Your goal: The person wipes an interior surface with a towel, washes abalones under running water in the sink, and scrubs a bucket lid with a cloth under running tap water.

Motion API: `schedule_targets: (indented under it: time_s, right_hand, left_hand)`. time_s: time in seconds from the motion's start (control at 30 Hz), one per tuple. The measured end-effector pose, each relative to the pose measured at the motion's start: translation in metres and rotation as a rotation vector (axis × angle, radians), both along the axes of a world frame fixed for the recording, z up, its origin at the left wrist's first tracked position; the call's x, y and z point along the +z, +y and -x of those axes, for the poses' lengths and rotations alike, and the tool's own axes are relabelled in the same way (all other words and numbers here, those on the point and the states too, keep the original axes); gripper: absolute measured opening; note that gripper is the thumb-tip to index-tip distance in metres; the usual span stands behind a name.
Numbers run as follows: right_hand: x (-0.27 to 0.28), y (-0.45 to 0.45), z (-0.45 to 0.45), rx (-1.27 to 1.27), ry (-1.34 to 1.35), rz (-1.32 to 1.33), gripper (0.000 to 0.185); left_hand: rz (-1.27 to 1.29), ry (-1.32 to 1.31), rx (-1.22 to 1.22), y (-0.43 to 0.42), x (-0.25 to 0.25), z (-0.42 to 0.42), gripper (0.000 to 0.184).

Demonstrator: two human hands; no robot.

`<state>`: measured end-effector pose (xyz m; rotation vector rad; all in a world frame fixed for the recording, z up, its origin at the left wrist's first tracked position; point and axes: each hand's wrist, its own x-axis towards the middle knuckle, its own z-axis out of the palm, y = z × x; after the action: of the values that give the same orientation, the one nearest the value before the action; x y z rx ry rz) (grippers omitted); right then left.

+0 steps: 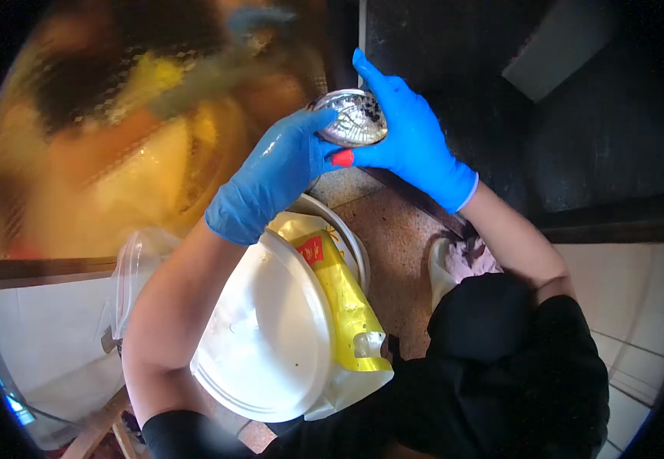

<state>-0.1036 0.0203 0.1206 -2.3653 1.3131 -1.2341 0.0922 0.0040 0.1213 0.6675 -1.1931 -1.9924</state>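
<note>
Both of my hands wear blue gloves and meet around a shiny, silvery, rounded thing [356,122] with a ridged surface and dark specks on its right side. I cannot make out exactly what it is. My left hand [274,164] grips its left edge, with the thumb lying over the front. My right hand [412,126] holds its right side, the index finger raised away from it and the thumb underneath. A red patch [342,158] shows at the right thumb's tip.
Below my hands are a white round lid [263,329], a yellow bag [338,294] and a pale bucket rim [347,233]. A clear plastic bag [137,268] hangs at the left. A blurred, shiny brownish surface [64,183] fills the upper left; a dark surface [599,145] lies right.
</note>
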Motion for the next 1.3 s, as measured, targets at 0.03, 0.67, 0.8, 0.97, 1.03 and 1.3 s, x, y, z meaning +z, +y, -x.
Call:
schedule_targets:
  time_s: [0.03,0.67,0.8,0.97,1.03,1.3]
  right_hand:
    - [-0.002,-0.001,-0.001,0.05,-0.023,-0.01,0.109]
    - [-0.024,-0.038,-0.006,0.237,-0.375,-0.854,0.034]
    - [-0.004,-0.066,-0.015,0.331,-0.297,-0.69,0.032]
    - [0.037,-0.067,-0.043,0.186,-0.356,-0.868,0.043]
    - [0.041,-0.067,-0.038,0.398,-0.317,-0.871,0.051]
    - [0.025,-0.037,-0.059,0.506,-0.5,-0.805,0.034]
  left_hand:
    - [0.055,-0.076,0.031,0.001,0.0,-0.007,0.031]
    - [0.493,-0.482,0.004,0.005,0.009,-0.031,0.038]
    - [0.217,-0.15,0.092,0.001,0.025,-0.048,0.039]
    - [-0.207,-0.288,0.244,0.009,0.072,-0.047,0.044]
    - [-0.245,-0.302,0.306,0.021,0.075,-0.041,0.044]
    - [-0.317,-0.117,0.384,0.04,0.093,-0.076,0.048]
